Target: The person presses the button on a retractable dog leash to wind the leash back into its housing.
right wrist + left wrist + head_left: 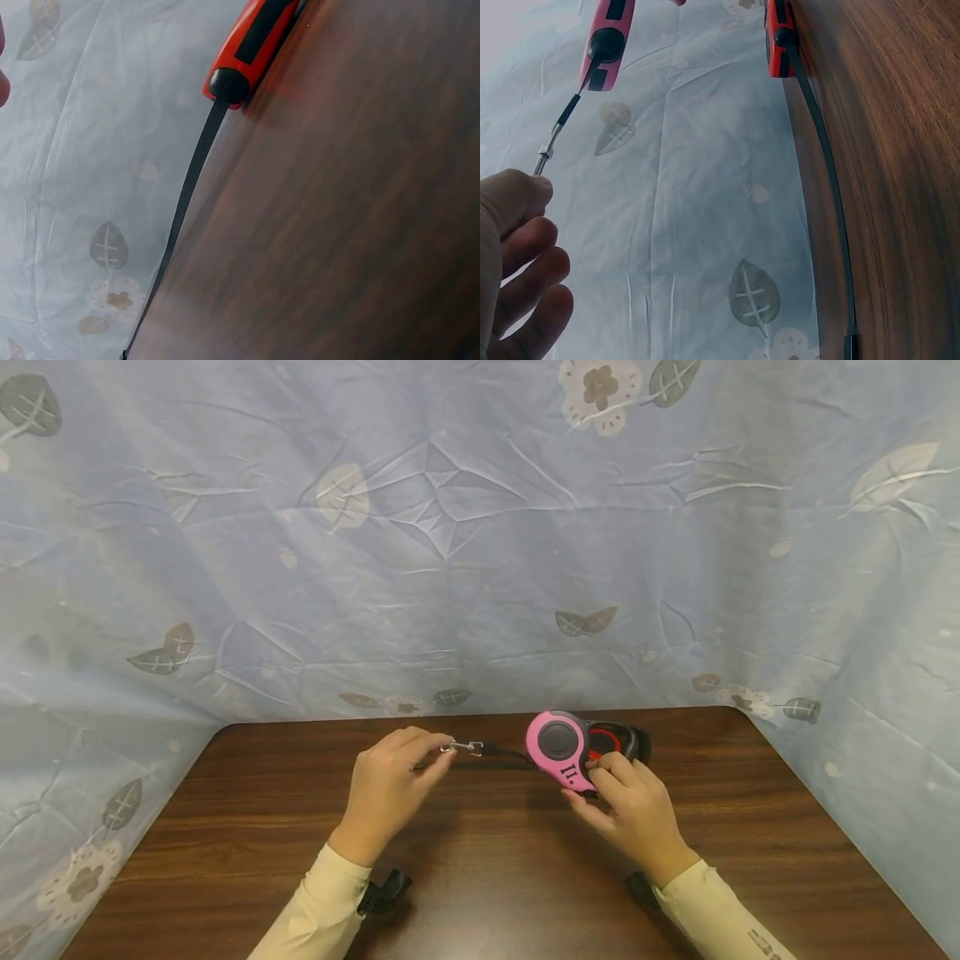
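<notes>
In the head view my right hand (pixel 632 806) grips the handle of a pink and grey retractable dog leash (pixel 557 741), raised over the table. My left hand (pixel 390 789) pinches the end of its silver snap hook (pixel 467 747) between thumb and fingertips. A short dark cord runs from the hook to the pink casing, nearly straight in the left wrist view. Behind the pink leash lies a second retractable leash (pixel 622 739), black and red. Its dark strap (pixel 825 142) stretches leftward along the table; the right hand partly hides its casing in the head view.
The brown wooden table (pixel 480 877) has rounded back corners. A pale blue curtain (pixel 480 568) with leaf and flower prints stands right behind its back edge and along both sides. Black wrist straps (pixel 384 893) sit over the cream sleeves.
</notes>
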Motion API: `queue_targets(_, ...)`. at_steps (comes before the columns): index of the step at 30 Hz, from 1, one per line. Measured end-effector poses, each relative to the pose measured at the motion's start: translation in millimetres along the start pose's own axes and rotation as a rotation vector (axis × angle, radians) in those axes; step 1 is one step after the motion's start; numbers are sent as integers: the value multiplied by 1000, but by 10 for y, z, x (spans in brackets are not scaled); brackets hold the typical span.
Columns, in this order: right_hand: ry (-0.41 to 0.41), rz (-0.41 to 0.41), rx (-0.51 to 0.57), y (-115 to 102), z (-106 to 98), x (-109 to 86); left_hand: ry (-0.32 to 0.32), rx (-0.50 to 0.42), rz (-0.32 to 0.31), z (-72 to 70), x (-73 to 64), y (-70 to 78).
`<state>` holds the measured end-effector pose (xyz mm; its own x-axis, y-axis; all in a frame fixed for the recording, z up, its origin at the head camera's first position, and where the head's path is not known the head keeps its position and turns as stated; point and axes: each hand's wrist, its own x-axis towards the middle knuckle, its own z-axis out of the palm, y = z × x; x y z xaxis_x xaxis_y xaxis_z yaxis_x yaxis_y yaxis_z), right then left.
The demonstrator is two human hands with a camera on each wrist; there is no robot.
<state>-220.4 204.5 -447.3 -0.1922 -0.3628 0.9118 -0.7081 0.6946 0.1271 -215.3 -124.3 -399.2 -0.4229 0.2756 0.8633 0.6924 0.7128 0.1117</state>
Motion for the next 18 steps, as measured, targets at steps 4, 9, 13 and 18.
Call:
queue_targets(4, -2, -2, 6, -8, 6, -6, -29, -3, -1, 3, -7, 14)
queue_targets(9, -9, -9, 16, -19, 14, -6, -37, -3, 7, 20, -13, 25)
queue_targets(13, -10, -11, 17, -25, 19, -3, -39, -1, 5, 28, -11, 35)
queue_targets(18, -4, -22, 18, -30, 27, 4, -32, -1, 16, 42, -14, 43)
